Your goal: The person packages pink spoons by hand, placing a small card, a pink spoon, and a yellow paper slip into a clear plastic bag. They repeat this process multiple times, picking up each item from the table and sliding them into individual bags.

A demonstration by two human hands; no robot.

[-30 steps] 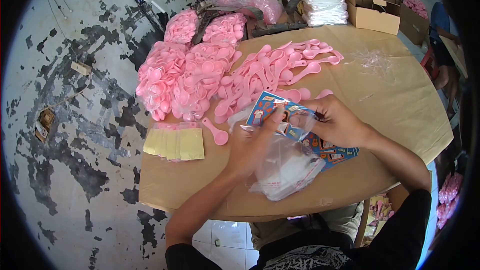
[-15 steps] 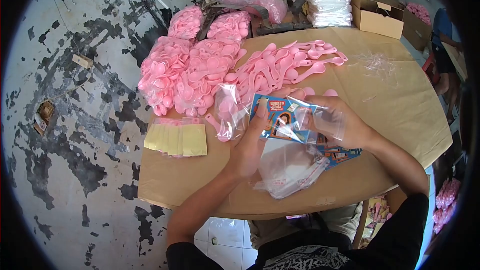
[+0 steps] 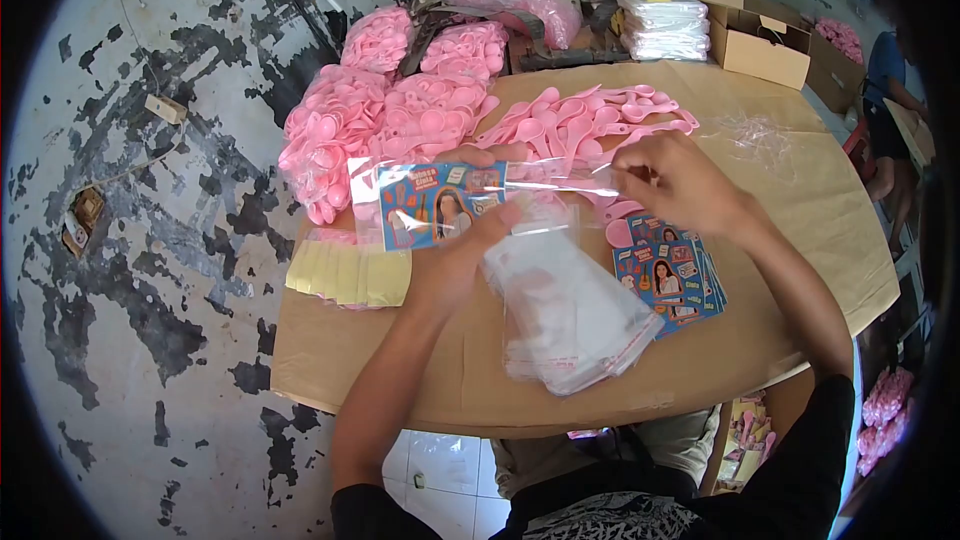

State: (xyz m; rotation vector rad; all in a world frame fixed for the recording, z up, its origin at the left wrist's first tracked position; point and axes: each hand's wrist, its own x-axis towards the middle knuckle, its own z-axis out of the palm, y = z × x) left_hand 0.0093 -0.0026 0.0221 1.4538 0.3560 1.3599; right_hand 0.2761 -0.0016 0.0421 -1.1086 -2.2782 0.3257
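Card (image 3: 425,208) now shifted L, looks fully in clear bag (image 3: 556,172); L hand (image 3: 462,258) fingers clamped on both, R hand (image 3: 690,182) fingers curled at bag end, pinch unclear.

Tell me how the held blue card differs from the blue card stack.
The held blue card is inside a clear bag, while the blue card stack lies unbagged on the table.
The left hand grips the held blue card; neither hand holds the blue card stack.
Both show similar blue print.
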